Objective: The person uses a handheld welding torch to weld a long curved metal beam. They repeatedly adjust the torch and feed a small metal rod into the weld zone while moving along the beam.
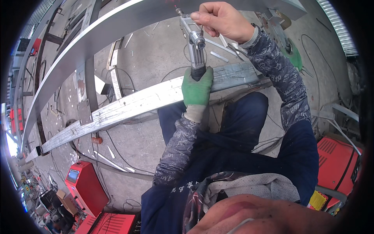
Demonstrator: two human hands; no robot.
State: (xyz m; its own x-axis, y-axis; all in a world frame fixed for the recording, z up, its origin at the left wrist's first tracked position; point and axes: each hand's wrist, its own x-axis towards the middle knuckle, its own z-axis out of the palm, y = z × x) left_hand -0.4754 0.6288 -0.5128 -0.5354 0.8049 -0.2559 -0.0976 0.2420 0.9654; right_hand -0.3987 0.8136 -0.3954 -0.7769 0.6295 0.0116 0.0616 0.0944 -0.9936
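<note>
My left hand (196, 87), in a green-palmed work glove, is wrapped round the black lower grip of a laser welding gun (193, 37). The metal gun stands nearly upright in view, its narrow nozzle reaching toward a long grey metal beam (117, 17). A small red glow shows on the beam beside the nozzle tip. Bare and closed, my right hand (222, 21) is beside the upper part of the gun, thumb and forefinger pressed together. What they pinch, if anything, is too small to make out.
A long silvery metal bar (140, 95) crosses in front of my knees. A red machine with a screen (86, 187) stands at lower left, another red case (337, 163) at right. Cables, metal offcuts and an orange-headed mallet (97, 140) lie about. A green glove (295, 56) is at right.
</note>
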